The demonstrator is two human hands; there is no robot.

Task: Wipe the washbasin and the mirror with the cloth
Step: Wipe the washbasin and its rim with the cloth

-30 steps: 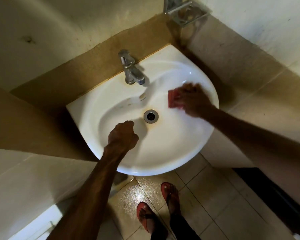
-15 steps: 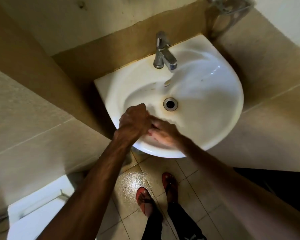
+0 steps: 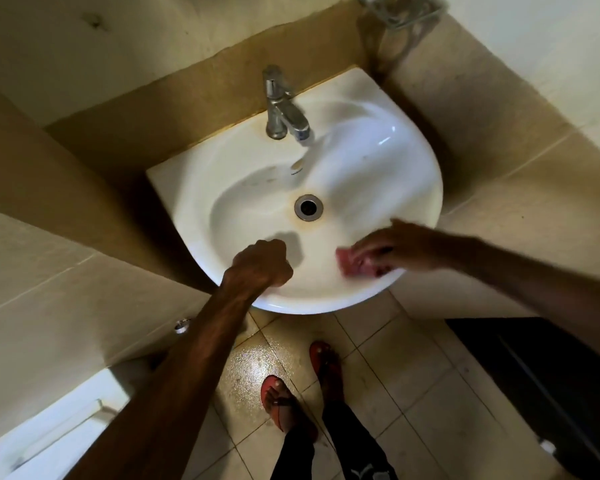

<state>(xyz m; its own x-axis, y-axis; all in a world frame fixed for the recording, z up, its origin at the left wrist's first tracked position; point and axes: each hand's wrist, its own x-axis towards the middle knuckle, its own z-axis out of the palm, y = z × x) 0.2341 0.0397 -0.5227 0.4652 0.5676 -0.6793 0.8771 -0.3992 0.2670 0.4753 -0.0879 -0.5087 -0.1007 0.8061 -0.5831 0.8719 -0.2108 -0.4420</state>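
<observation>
The white washbasin (image 3: pixel 378 174) hangs in a tiled corner, with a chrome tap (image 3: pixel 282 105) at its back and a drain (image 3: pixel 308 207) in the middle. My right hand (image 3: pixel 407 245) holds a pink cloth (image 3: pixel 352 263) against the basin's front right rim; both are blurred by motion. My left hand (image 3: pixel 262 263) is curled into a fist and rests on the inside of the front left rim, holding nothing. No mirror is in view.
A metal soap holder (image 3: pixel 402 10) is fixed to the wall above the basin's right corner. A white toilet cistern (image 3: pixel 49 441) stands at the lower left. My feet in red sandals (image 3: pixel 281 403) stand on the wet tiled floor. A dark opening (image 3: pixel 534 375) lies to the right.
My right hand swept the cloth from the basin's right side to the front beside my left hand, then back right along the front rim. My left fist stayed on the front rim.
</observation>
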